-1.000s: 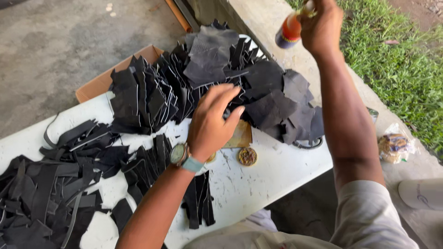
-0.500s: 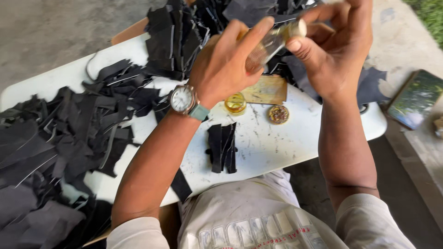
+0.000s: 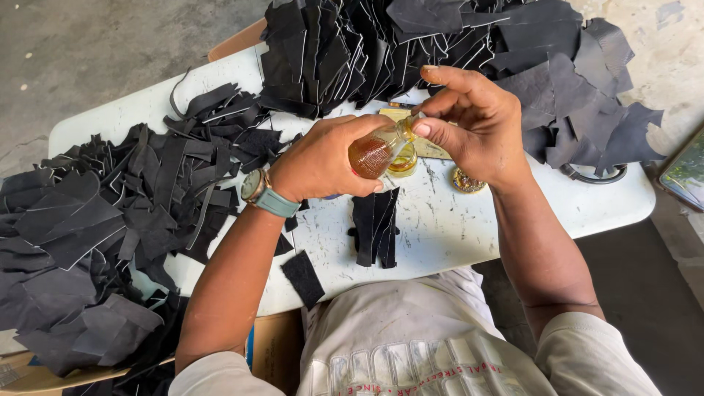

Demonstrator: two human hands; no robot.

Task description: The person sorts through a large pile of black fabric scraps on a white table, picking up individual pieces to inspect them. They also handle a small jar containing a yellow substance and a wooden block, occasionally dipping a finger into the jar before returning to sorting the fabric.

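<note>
My left hand [image 3: 323, 158], with a wristwatch, grips a small clear bottle [image 3: 372, 152] of amber liquid, held tilted above the white table [image 3: 455, 227]. At the bottle's neck, my right hand [image 3: 473, 125] pinches the top between thumb and fingers. Just under the bottle stands a small round open jar [image 3: 402, 163] of yellowish stuff, and a round lid [image 3: 467, 180] lies to its right. A short stack of black leather strips [image 3: 375, 226] rests on the table in front of me.
Heaps of black leather scraps [image 3: 110, 213] cover the table's left side, and a larger pile [image 3: 411, 44] fills the far edge. A cardboard box corner [image 3: 238, 40] shows behind. One loose black piece [image 3: 303, 277] lies near the front edge. Concrete floor surrounds the table.
My right hand came down from high on the right with the bottle. Both hands now meet over the table's middle, the left gripping the bottle and the right at its top.
</note>
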